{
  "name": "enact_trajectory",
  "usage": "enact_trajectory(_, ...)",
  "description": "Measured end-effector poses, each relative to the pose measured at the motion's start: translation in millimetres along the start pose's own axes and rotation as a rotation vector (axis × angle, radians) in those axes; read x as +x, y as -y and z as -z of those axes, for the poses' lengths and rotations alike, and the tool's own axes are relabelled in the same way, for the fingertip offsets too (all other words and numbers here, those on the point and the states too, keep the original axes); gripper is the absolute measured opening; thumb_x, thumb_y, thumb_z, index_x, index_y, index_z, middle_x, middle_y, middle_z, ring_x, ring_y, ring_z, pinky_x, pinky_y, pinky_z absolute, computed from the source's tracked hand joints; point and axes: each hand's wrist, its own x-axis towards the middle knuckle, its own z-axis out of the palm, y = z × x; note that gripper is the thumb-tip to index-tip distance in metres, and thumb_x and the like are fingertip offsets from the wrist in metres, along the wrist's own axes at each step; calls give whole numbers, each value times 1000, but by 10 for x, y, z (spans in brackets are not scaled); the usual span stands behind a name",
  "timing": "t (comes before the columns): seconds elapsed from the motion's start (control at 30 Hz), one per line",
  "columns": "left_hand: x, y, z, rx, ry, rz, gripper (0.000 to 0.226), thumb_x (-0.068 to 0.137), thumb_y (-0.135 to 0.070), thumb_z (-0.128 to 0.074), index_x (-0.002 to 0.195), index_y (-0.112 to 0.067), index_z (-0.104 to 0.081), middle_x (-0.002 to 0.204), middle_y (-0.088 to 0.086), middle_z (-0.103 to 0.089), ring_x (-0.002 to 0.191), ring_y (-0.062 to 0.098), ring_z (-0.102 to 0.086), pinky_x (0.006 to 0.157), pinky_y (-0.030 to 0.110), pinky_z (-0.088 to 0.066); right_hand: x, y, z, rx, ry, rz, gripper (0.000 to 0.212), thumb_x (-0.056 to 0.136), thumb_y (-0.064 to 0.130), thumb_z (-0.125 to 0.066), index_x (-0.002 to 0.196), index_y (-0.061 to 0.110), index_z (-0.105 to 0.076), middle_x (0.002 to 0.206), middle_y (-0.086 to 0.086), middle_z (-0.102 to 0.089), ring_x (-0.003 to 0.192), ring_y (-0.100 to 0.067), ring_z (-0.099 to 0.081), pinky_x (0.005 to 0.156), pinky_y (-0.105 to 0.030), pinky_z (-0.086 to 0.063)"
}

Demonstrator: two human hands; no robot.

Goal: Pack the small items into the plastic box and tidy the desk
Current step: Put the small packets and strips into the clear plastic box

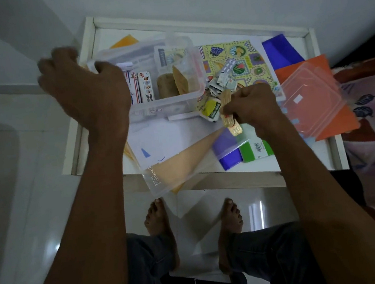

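We stand at a white desk [301, 164], looking down past both arms. Our left hand [85, 90] curls over the near left rim of the clear box [171, 50], which sits at the desk's back left; the hand is blurred, so how firmly it grips we cannot tell. The box already holds cartons and brown packets.

Our right hand [255, 108] is closed, pinching a small stack of gold blister strips [229, 113] just beside the box's right wall. More small items lie in a loose heap [222, 84] on a fruit-patterned sheet [241, 51], touching the box's corner. The lid [312, 99] rests apart on an orange folder [334, 125] at the right.

The step in hand looks like dropping the strips into the box. To do it well, we would steady the box with the left hand, lift the strips clear over the wall, and lay them flat against the cartons so the lid can close later. Loose papers under the box could let it slide.
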Motion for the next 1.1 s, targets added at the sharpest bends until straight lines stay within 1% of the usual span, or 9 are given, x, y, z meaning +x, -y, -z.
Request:
enact_trajectory(0.07,-128,-194,-21,-342,-88,-239,30,82,-14,-48,102,-5,-67,99,10,-68,87,15,-63,77,20,-45,2,78,78,102,-30,9,25,61,-3,-82,51,11,-65,76,-29,-70,76,-47,-71,65,-62,-59)
enact_trajectory(0.17,-457,-479,-131,-651,278,-290,22,85,-2,-55,98,-4,-72,84,3,-72,72,8,-67,68,20,-56,-7,170,140,229,-13,16,24,64,-9,-79,58,11,-67,74,-27,-71,66,-40,-72,61,-46,-62)
enact_trajectory(0.27,-724,-610,-297,-634,558,-275,20,87,-4,-59,99,-6,-74,82,-2,-73,71,3,-68,69,23,-60,-19,208,162,291,77,21,22,68,-14,-75,64,7,-69,66,-20,-71,64,-40,-70,60,-48,-60)
enact_trajectory(0.43,-759,-646,-500,-600,651,-143,18,86,-7,-62,97,-12,-75,80,4,-74,68,18,-72,67,40,-63,73,62,119,110,79,0,16,69,-14,-72,73,2,-72,76,-29,-71,72,-48,-71,64,-61,-59)
enact_trajectory(0.63,-778,-664,-482,-577,626,-230,21,84,-6,-59,96,-10,-76,81,3,-75,72,10,-73,68,33,-63,230,-63,281,-62,23,-17,29,61,-9,-79,70,18,-72,76,-13,-74,77,-31,-74,69,-46,-63)
enact_trajectory(0.7,-856,-699,-470,-597,646,-296,24,84,-7,-56,99,-9,-75,84,4,-76,75,10,-73,71,29,-63,251,-80,327,-26,25,-3,30,62,-10,-76,81,14,-76,80,-16,-75,78,-32,-74,71,-50,-63)
enact_trajectory(0.87,-1244,-794,-551,-544,965,-375,37,90,-5,-58,125,-8,-66,102,5,-72,84,7,-65,72,4,-51,264,-97,347,93,36,58,35,67,-9,-62,92,11,-76,80,-21,-72,66,-32,-66,64,-44,-58)
enact_trajectory(1.0,-1381,-761,-669,-330,1178,-362,30,99,-22,-46,124,-14,-60,94,-3,-63,74,-1,-52,58,14,-34,274,-158,316,172,15,8,28,72,-13,-62,88,5,-75,72,-24,-69,51,-30,-62,50,-33,-53)
enact_trajectory(1.1,-1357,-751,-708,-327,1245,-264,33,100,-27,-43,128,-17,-56,95,-6,-57,77,1,-51,59,19,-32,286,-194,343,164,3,-17,25,70,-12,-66,88,2,-76,73,-26,-69,56,-39,-65,55,-46,-59)
